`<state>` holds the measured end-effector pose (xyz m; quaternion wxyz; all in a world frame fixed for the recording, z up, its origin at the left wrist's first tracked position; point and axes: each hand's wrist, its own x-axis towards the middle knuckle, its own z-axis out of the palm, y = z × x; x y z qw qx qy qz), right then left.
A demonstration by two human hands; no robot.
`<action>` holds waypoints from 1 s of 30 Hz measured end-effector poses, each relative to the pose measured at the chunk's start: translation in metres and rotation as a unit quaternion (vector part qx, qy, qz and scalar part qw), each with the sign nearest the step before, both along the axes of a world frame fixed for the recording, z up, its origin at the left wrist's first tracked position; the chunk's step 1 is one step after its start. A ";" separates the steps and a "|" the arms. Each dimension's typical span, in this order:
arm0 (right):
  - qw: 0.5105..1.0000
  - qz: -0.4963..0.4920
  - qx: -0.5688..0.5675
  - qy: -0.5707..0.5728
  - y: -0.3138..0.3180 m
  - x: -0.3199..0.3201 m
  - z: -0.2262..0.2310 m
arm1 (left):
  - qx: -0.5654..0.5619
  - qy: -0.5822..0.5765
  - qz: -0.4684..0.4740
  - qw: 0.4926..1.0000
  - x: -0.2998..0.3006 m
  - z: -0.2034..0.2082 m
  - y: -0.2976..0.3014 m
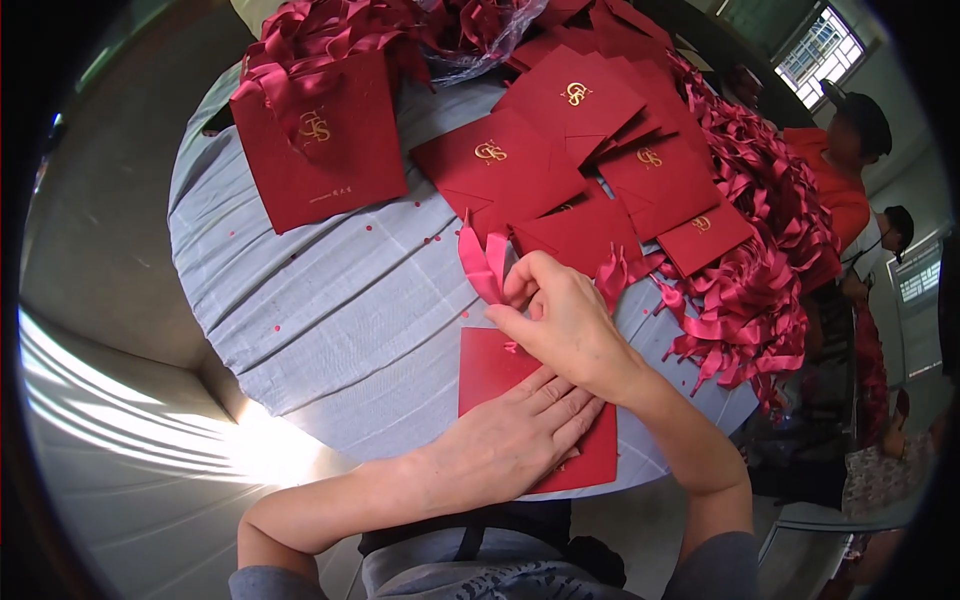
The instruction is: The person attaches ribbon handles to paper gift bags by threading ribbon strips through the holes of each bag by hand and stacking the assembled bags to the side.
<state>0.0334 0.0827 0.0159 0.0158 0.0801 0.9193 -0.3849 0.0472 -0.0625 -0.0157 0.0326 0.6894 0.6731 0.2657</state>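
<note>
A red paper gift bag (490, 362) lies flat at the near edge of the round table, right in front of me. My left hand (510, 435) rests across it with the fingers stretched out and flat, pressing on its surface. Just above, my right hand (570, 325) is closed in a pinch on a pink ribbon (484, 262). The ribbon's loose ends stand up beyond my fingertips. Part of the bag is hidden beneath both hands, and so is where the ribbon meets it.
Red bags with gold emblems (500, 160) lie overlapping at the far side. One bag with ribbon handles (320, 150) sits at far left. Heaped pink ribbons (745, 290) cover the right edge. Pale cloth (330, 320) covers the table. People in caps (858, 125) are at far right.
</note>
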 end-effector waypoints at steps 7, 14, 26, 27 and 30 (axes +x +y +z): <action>0.966 0.023 -0.247 -0.068 0.009 -0.012 -0.006 | 0.020 0.014 0.017 1.000 0.000 -0.007 0.000; 0.970 -0.008 -0.230 0.081 0.007 -0.005 -0.013 | 0.050 0.004 0.026 0.998 0.007 -0.017 0.006; 0.965 0.085 -0.114 0.220 0.006 -0.001 0.006 | 0.075 0.089 0.053 0.992 0.006 -0.009 0.003; 0.952 0.095 -0.082 0.281 0.005 0.002 0.016 | 0.066 0.165 0.069 0.982 0.005 -0.002 0.003; 0.931 0.085 -0.078 0.346 -0.015 -0.006 0.060 | 0.129 0.175 0.114 0.969 -0.013 0.024 -0.009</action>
